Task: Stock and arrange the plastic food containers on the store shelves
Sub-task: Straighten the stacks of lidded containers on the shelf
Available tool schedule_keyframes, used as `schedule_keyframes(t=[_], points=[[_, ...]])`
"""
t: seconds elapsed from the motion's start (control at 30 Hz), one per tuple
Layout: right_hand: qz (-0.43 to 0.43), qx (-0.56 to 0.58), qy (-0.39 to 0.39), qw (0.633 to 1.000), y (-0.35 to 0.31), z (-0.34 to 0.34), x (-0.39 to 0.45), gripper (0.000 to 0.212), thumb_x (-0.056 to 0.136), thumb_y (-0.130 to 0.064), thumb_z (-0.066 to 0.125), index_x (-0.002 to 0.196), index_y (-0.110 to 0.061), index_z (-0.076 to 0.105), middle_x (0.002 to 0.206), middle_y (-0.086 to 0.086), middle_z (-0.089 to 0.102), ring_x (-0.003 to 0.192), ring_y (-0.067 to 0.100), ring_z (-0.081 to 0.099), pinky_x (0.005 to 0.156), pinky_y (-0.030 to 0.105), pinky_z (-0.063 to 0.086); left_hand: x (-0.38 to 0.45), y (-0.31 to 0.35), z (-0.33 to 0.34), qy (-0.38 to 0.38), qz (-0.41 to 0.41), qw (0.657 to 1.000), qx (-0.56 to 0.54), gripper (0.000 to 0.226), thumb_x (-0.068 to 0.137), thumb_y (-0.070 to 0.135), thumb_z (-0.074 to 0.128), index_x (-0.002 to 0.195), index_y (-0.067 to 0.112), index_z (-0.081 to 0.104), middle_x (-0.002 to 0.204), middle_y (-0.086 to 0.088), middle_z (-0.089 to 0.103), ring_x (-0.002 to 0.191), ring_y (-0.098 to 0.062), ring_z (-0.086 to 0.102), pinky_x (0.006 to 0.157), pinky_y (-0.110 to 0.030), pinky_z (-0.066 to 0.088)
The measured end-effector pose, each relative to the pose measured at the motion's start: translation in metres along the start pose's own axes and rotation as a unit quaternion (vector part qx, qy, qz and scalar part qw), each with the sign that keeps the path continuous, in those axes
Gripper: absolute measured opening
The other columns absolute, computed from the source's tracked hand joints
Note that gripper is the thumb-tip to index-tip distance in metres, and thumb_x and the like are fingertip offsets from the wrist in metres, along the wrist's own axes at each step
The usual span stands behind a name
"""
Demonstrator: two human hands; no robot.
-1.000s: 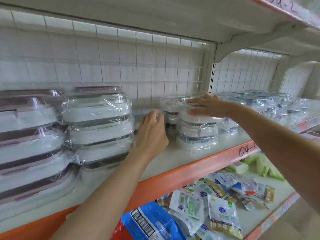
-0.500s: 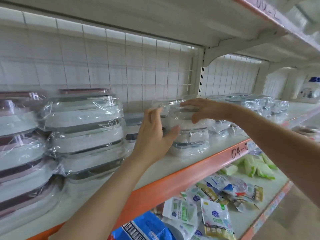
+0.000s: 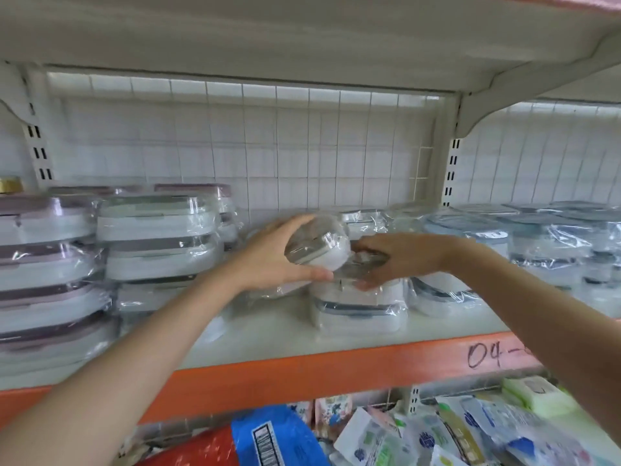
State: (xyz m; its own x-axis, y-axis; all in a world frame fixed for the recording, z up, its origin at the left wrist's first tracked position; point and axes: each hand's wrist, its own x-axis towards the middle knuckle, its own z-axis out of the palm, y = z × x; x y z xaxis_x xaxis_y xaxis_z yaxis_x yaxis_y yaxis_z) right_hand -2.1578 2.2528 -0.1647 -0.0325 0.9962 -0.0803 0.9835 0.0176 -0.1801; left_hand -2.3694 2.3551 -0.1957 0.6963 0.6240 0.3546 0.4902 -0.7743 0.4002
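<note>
- Arms both reach up and forward over the orange front edge of the shelf (image 3: 336,368), forearms bare, meeting near its middle.
- My left hand (image 3: 268,260) grasps a small wrapped container (image 3: 319,245), thumb stretched underneath, fingers curved over its top; it is tilted and lifted off the shelf.
- My right hand (image 3: 400,257) lies palm down, fingers spread and relaxed, pressing the top of the short stack (image 3: 359,307) just below that container; this grip clasps nothing.
- Tall stacks of larger wrapped containers (image 3: 158,243) stand toward the left end of the shelf.
- Blue-lidded containers (image 3: 544,243) fill the right end.
</note>
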Motion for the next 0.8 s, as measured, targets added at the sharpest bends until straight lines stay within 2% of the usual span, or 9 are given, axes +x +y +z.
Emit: schedule_keyframes(t=[0.17,0.23,0.3,0.33,0.4,0.47,0.57,0.67,0.8], points=[[0.007,-0.141,-0.051,0.989,0.018,-0.025,0.003,0.067,0.073,-0.062,0.066,0.13,-0.036,0.04,0.088,-0.018,0.043,0.095,0.017,0.053,0.093,0.04,0.044,-0.022,0.006,-0.004,-0.006,-0.061,0.996,0.071,0.102,0.057,0.066,0.075,0.142,0.042,0.026,0.147,0.012,0.031,0.131,-0.008,0.033,0.106,-0.026,0.031],[-0.014,-0.15,-0.054,0.987,0.021,-0.029,0.004,0.065,0.074,-0.06,0.067,0.128,-0.033,0.041,0.081,-0.02,0.041,0.079,0.007,0.056,0.078,0.032,0.046,-0.032,0.007,-0.001,-0.051,-0.101,0.987,0.119,0.101,0.061,0.062,0.077,0.144,0.044,0.022,0.15,0.012,0.024,0.137,-0.01,0.026,0.11,-0.028,0.026],[-0.036,-0.145,-0.056,0.987,0.023,-0.03,0.005,0.059,0.077,-0.055,0.067,0.124,-0.028,0.044,0.079,-0.015,0.047,0.048,-0.006,0.055,0.057,0.024,0.04,-0.035,0.011,0.008,-0.095,-0.12,0.97,0.188,0.1,0.064,0.06,0.076,0.145,0.044,0.02,0.152,0.012,0.022,0.14,-0.012,0.02,0.115,-0.035,0.02],[-0.044,-0.148,-0.057,0.986,0.023,-0.03,0.005,0.057,0.078,-0.054,0.067,0.122,-0.025,0.045,0.084,-0.012,0.051,0.044,-0.008,0.054,0.052,0.022,0.039,-0.034,0.014,0.013,-0.108,-0.127,0.964,0.207,0.1,0.065,0.057,0.076,0.146,0.042,0.02,0.152,0.011,0.024,0.141,-0.013,0.02,0.116,-0.038,0.02],[-0.064,-0.164,-0.051,0.983,0.024,-0.029,0.005,0.057,0.078,-0.054,0.065,0.122,-0.022,0.048,0.105,-0.004,0.057,0.076,0.001,0.062,0.064,0.021,0.043,-0.032,0.021,0.022,-0.121,-0.158,0.961,0.193,0.1,0.067,0.049,0.079,0.147,0.036,0.022,0.152,0.008,0.026,0.139,-0.014,0.023,0.115,-0.036,0.021],[-0.07,-0.182,-0.049,0.98,0.027,-0.024,0.005,0.064,0.078,-0.059,0.062,0.127,-0.022,0.046,0.122,-0.002,0.054,0.103,0.018,0.054,0.082,0.03,0.043,-0.031,0.027,0.028,-0.123,-0.189,0.963,0.146,0.098,0.067,0.04,0.082,0.147,0.031,0.025,0.15,0.006,0.029,0.135,-0.014,0.028,0.113,-0.032,0.025],[-0.083,-0.215,-0.051,0.972,0.03,-0.017,0.001,0.079,0.071,-0.066,0.064,0.131,-0.02,0.038,0.121,-0.001,0.053,0.102,0.021,0.05,0.089,0.034,0.045,-0.029,0.032,0.031,-0.116,-0.221,0.959,0.132,0.096,0.069,0.032,0.083,0.146,0.029,0.026,0.147,0.004,0.033,0.133,-0.015,0.032,0.111,-0.035,0.029],[-0.101,-0.251,-0.048,0.962,0.027,-0.016,0.005,0.082,0.07,-0.065,0.067,0.13,-0.018,0.039,0.119,0.001,0.055,0.107,0.023,0.053,0.091,0.036,0.046,-0.027,0.033,0.032,-0.128,-0.246,0.946,0.167,0.096,0.072,0.028,0.08,0.147,0.03,0.022,0.15,0.002,0.023,0.138,-0.019,0.024,0.114,-0.037,0.025],[-0.111,-0.257,-0.026,0.96,0.024,-0.018,0.004,0.078,0.068,-0.066,0.067,0.125,-0.019,0.044,0.115,0.001,0.056,0.107,0.023,0.054,0.08,0.032,0.043,-0.028,0.032,0.027,-0.129,-0.301,0.939,0.1,0.094,0.074,0.024,0.078,0.145,0.044,0.019,0.146,-0.001,0.012,0.14,-0.021,0.013,0.115,-0.033,0.019]])
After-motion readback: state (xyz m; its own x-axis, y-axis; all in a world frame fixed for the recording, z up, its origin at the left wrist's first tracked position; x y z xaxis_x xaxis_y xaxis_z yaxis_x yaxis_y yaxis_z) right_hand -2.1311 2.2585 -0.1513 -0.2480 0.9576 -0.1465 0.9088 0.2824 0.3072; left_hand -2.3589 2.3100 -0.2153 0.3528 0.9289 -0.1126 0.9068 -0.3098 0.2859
